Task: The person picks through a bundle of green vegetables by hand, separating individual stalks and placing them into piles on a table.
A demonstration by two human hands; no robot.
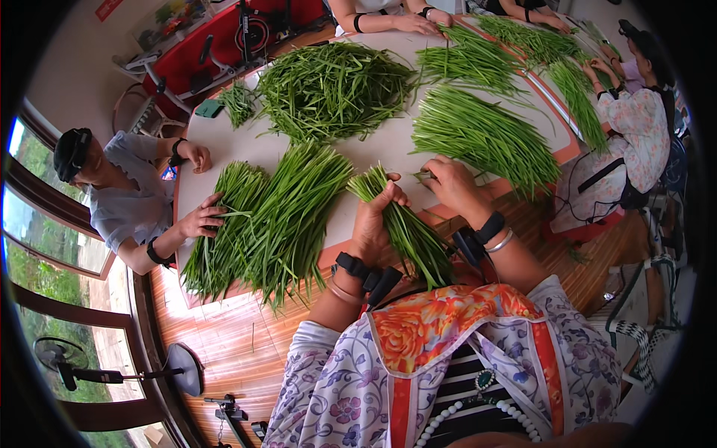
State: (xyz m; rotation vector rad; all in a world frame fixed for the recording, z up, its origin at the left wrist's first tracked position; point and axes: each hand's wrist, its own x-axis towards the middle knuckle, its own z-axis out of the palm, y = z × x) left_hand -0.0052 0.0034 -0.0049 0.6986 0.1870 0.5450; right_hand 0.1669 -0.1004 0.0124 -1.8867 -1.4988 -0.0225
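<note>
My left hand (371, 222) is wrapped round a bunch of garlic chives (415, 237). The pale cut ends point up and away, and the leaves hang down toward my lap. Just right of it, my right hand (453, 185) is closed in a pinch over the table's near edge; a thin green bit shows at its fingertips, too small to name. Left of my left hand lies a wide row of chives (291, 213). Beyond my right hand rests a thick, aligned pile of chives (478, 134).
A loose heap of chives (328, 86) covers the far middle of the pale table (388, 153). At left, a co-worker's hand (203, 218) touches the chives there. Other people work at the far side and right. A fan (112, 373) stands by the windows.
</note>
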